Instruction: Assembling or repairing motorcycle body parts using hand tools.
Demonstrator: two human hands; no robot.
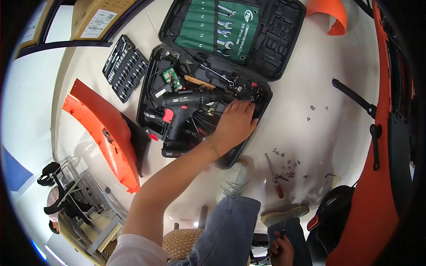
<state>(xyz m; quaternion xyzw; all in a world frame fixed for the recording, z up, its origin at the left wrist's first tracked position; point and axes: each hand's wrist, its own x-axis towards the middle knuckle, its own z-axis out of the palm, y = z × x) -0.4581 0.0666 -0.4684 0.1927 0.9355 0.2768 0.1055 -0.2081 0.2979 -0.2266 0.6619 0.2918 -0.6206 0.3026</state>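
Observation:
My left hand reaches into the open black toolbox, fingers slightly bent over small dark parts in its right section. Beside it lie a black cordless drill, a small green circuit board and a wooden handle. The lid holds a green roll of wrenches. Low at the right, my right hand is closed around a small red-and-black tool, mostly hidden. On the floor between my hands and the orange body panel lie a red-handled screwdriver and several screws.
An orange-and-black panel and a socket set lie left. A curved orange piece is at top right. An orange vehicle body borders the right. Cardboard boxes, a metal trolley and another person are at the left.

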